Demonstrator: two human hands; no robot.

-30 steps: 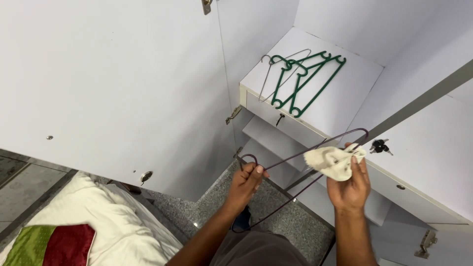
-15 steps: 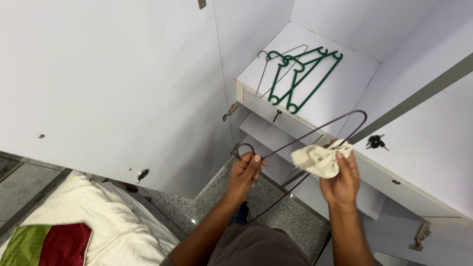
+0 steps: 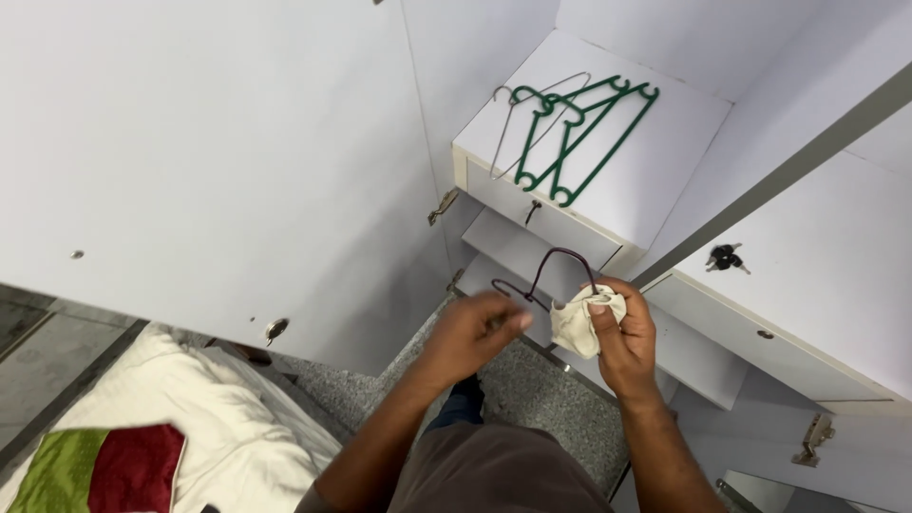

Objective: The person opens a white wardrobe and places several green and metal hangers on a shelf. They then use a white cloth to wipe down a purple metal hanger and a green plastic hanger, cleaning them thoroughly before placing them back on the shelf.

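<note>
My right hand [image 3: 622,337] grips a cream cloth [image 3: 578,323] wrapped against a dark maroon wire hanger [image 3: 556,258], whose hook curves up above the cloth. My left hand [image 3: 470,334] is closed on the hanger's lower part, just left of the cloth; most of the hanger is hidden behind both hands. Both hands are in front of an open white wardrobe. On the shelf [image 3: 655,180] above lie green plastic hangers [image 3: 579,133] and a thin grey wire hanger [image 3: 518,119].
A white wardrobe door [image 3: 209,161] stands open on the left. Another door at the right has a keyhole with keys [image 3: 727,256]. White bedding [image 3: 142,418] with a red and green cloth [image 3: 104,470] lies at lower left. Grey speckled floor [image 3: 532,389] is below.
The hanger has been turned so its hook now points up, and both hands have drawn closer together. My right hand with the cloth has moved left along the wire.
</note>
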